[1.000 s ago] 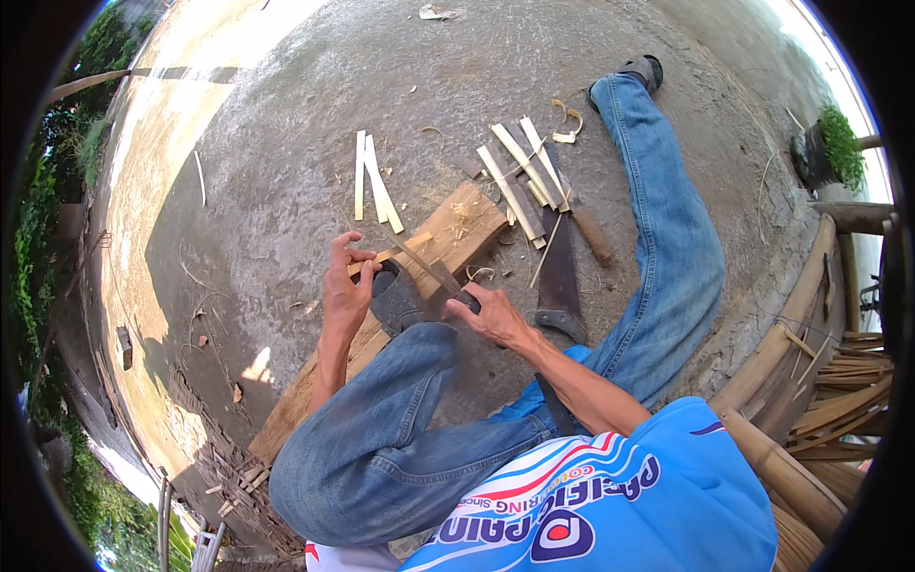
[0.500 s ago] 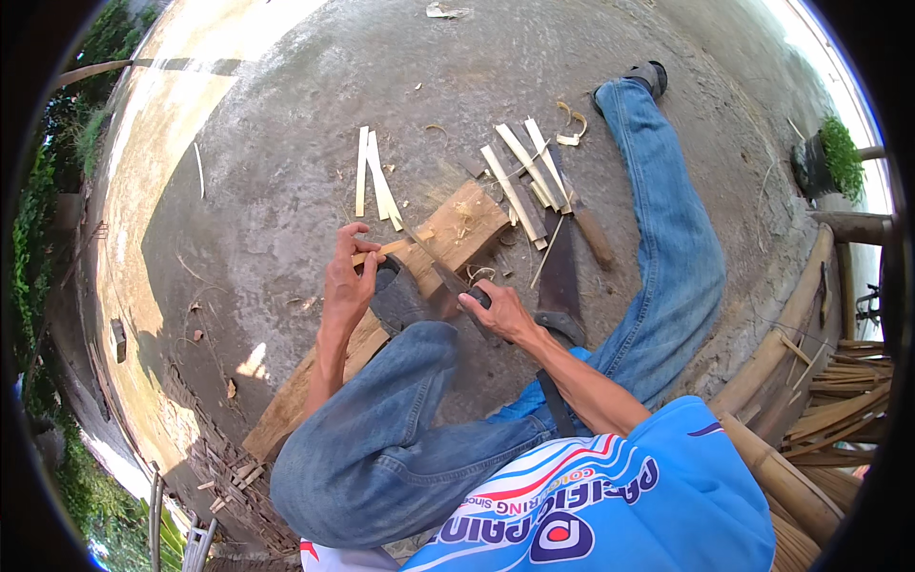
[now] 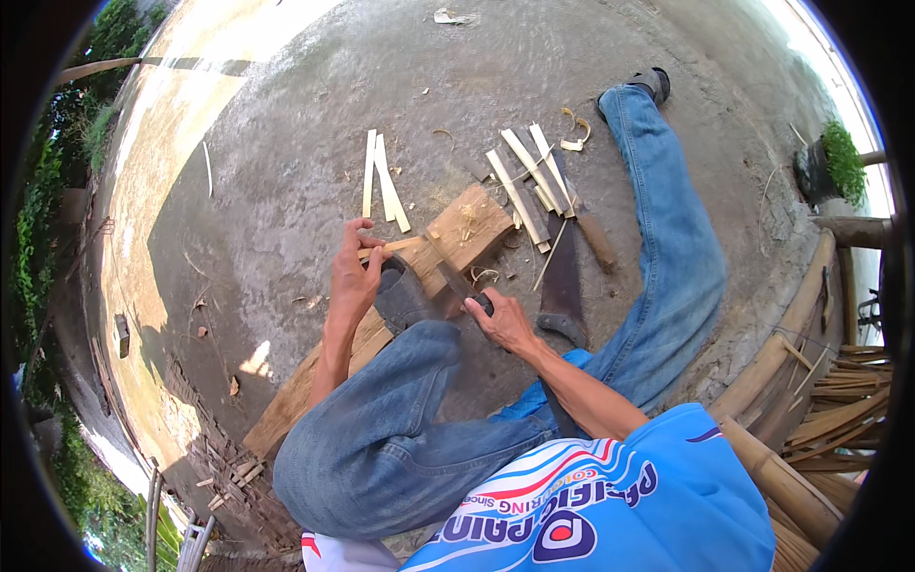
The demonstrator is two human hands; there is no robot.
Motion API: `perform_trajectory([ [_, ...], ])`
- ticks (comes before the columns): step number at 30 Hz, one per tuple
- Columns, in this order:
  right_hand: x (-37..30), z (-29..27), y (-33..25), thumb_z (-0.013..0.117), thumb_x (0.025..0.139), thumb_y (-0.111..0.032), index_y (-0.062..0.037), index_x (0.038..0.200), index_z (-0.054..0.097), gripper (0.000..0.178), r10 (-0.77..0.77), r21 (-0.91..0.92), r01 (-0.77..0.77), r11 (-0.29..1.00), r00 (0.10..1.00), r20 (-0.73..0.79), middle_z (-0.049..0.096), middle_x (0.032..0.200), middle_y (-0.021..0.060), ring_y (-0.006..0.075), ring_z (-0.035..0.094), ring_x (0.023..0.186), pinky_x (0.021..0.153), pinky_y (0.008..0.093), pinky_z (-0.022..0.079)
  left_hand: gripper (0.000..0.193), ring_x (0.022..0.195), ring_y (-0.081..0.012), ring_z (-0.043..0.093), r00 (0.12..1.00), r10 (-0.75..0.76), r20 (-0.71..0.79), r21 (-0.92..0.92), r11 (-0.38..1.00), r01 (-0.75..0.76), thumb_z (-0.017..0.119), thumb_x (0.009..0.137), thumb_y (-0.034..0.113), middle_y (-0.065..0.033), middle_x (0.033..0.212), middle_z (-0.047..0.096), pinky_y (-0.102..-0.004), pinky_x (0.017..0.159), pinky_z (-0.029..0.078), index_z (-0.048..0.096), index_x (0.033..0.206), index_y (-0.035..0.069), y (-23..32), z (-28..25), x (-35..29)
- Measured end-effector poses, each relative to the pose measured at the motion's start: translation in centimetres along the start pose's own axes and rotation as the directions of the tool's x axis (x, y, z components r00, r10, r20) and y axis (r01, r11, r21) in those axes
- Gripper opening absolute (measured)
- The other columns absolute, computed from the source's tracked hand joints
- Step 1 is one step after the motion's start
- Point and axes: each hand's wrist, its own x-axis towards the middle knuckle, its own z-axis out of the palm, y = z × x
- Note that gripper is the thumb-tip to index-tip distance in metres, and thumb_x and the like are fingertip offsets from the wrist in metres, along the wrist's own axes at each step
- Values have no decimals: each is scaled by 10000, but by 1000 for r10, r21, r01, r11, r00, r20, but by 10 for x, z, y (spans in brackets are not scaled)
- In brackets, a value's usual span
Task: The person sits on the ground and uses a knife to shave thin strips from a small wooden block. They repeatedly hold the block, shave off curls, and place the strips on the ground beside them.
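Note:
My left hand (image 3: pixel 353 275) pinches a thin wooden strip (image 3: pixel 404 244) between thumb and fingers. The strip's far end rests on a thick wooden beam (image 3: pixel 483 219) lying on the ground. My right hand (image 3: pixel 503 322) is wrapped round the dark handle of a knife (image 3: pixel 452 267). Its blade slants up and left, with the tip at the strip's end over the beam. Wood shavings lie scattered on the beam's top. My shoe (image 3: pixel 400 296) is against the beam, between the two hands.
Two pale strips (image 3: pixel 370 173) lie beyond my left hand. More pale strips (image 3: pixel 520 202) lie to the right, beside a dark broad blade (image 3: pixel 562 276) and a brown wooden handle (image 3: pixel 598 242). A potted plant (image 3: pixel 841 162) and bamboo poles (image 3: pixel 777 477) stand at the right.
The knife's blade has swung slightly and sits nearer the strip's end. Both hands stay in nearly the same places, and the view has shifted a little.

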Motion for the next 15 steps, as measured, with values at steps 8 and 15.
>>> perform_trajectory([
  [8, -2, -2, 0, 660, 1001, -460, 0, 968, 629, 462, -31, 55, 31, 998, 999, -6, 679, 797, 281, 460, 691, 778, 700, 513, 509, 296, 935, -241, 764, 999, -38, -39, -67, 997, 36, 608, 1015, 8, -157, 975, 728, -341, 793, 618, 512, 1295, 21, -10, 5, -3],
  [15, -2, -1, 1, 662, 998, -467, 5, 965, 616, 475, 34, -47, -35, 998, 999, -27, 686, 827, 290, 481, 680, 800, 716, 517, 511, 281, 961, -245, 760, 995, -95, -16, -143, 985, 91, 584, 1029, 1, -167, 1039, 693, -326, 821, 637, 510, 1300, 6, -12, 5, -6],
])
